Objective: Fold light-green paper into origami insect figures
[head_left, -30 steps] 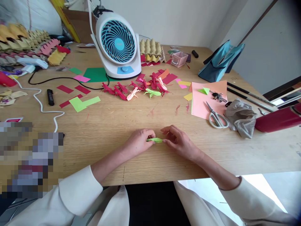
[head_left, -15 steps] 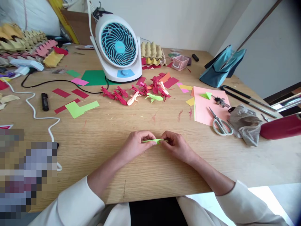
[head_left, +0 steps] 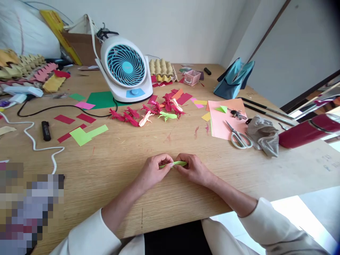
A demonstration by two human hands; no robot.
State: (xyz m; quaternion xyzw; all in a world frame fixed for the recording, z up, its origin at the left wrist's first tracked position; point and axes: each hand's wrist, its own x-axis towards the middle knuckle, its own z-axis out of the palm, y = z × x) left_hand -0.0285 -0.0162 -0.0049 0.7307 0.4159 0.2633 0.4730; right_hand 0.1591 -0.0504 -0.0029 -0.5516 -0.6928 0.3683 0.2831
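Between my two hands is a small, narrow piece of folded light-green paper [head_left: 180, 163], held just above the table near its front. My left hand [head_left: 155, 169] pinches its left end between thumb and fingers. On the other end, my right hand [head_left: 193, 170] is closed with thumb and bent fingers. The fingertips hide much of the folds. Beyond the hands lies a row of folded paper figures, most of them red [head_left: 132, 115], with a light-green figure [head_left: 168, 116] and a pale peach figure [head_left: 146, 119] among them.
Behind the figures stands a white fan [head_left: 135, 94]. Scissors [head_left: 240, 139] and keys [head_left: 237, 114] lie on pink paper [head_left: 219, 125] at the right, near a crumpled grey cloth [head_left: 263, 134] and a red bottle [head_left: 305, 132]. Leftward are a black marker [head_left: 46, 131] and green paper scraps [head_left: 81, 136].
The camera view has shifted and tilted a little. Both hands still grip the green paper; the fingers have moved slightly and more of its right part shows.
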